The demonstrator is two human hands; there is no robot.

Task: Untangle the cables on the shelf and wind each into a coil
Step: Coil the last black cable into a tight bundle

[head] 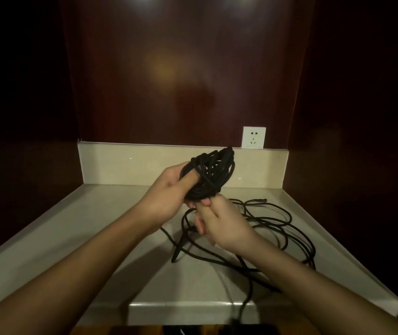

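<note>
Winding under way — left hand [169, 189] grips the bundled black cable coil [207, 175], right hand [219, 223] pinches its strand — next, feed slack from the beige stone shelf [96, 226].

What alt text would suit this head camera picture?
Two bare hands hold a wound bundle of black cable above a pale stone shelf: left hand grips it, right hand pinches beneath. Loose black cable sprawls below.

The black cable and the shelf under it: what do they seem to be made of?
Black cable bundle: apparently rubber or plastic sheathed, matte, bending into soft loops without glare. Shelf: looks like polished beige stone or a stone-like composite; it shows small light reflections and a smooth rounded front edge.
</note>
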